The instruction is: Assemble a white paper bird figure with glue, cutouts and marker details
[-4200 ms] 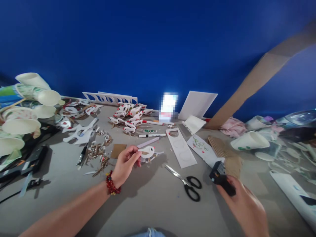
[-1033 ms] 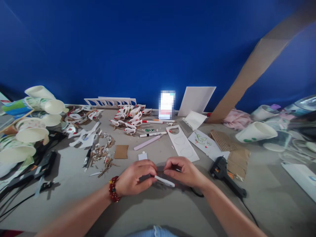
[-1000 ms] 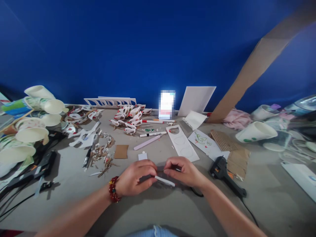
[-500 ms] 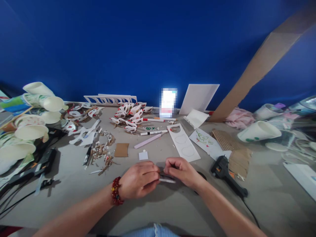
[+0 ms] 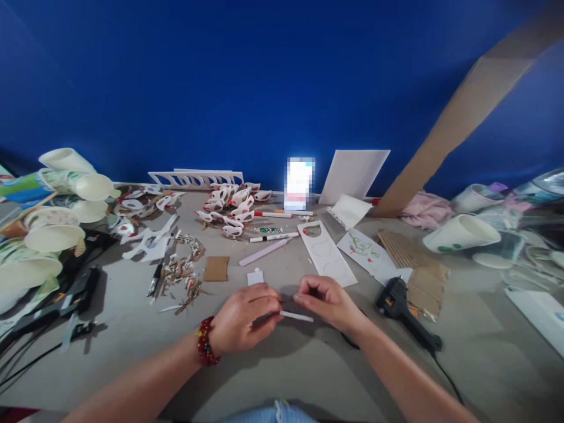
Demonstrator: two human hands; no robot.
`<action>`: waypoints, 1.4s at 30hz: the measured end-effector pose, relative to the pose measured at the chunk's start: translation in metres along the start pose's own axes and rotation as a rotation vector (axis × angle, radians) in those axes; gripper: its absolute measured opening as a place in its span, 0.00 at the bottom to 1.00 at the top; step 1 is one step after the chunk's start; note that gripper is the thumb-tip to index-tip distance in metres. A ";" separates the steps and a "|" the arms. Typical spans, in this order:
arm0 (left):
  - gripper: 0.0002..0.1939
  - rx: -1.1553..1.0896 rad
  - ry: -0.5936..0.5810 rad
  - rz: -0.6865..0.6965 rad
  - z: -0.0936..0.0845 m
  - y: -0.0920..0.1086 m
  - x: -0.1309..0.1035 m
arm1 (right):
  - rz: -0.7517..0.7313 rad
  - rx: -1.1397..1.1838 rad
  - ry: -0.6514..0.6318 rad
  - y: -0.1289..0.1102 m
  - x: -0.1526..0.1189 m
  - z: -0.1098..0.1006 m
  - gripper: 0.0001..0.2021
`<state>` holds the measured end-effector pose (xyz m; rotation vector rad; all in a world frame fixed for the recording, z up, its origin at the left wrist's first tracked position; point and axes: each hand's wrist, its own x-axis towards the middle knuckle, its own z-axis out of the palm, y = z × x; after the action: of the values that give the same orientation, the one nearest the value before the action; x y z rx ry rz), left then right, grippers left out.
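Note:
My left hand, with a red bead bracelet at the wrist, is closed on a thin white strip seen edge-on. The strip sticks out to the right from between thumb and fingers. Just beyond its far edge, my right hand has thumb and forefinger pinched together. Whatever lies in that pinch is too small or dark to name. A small white square lies right behind my left hand, and a brown cardboard square to its left.
A black glue gun with its cable lies right of my right hand. Behind are a white card with cut and drawn ovals, a lilac stick, markers and white bird-like cut-outs. Scraps and paper cups fill the left.
My right hand has moved slightly away from my left, opening a small gap between the fingertips. The white strip now shows more plainly in my left hand.

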<state>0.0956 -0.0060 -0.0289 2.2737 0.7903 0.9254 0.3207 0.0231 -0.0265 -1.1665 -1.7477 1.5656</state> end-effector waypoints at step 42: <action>0.06 0.017 0.096 -0.003 -0.001 -0.003 -0.004 | 0.009 0.060 0.027 -0.006 0.000 -0.010 0.17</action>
<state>0.0920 -0.0062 -0.0322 2.2560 0.8452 1.0366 0.3274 0.0290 -0.0191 -1.1627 -1.6692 1.5887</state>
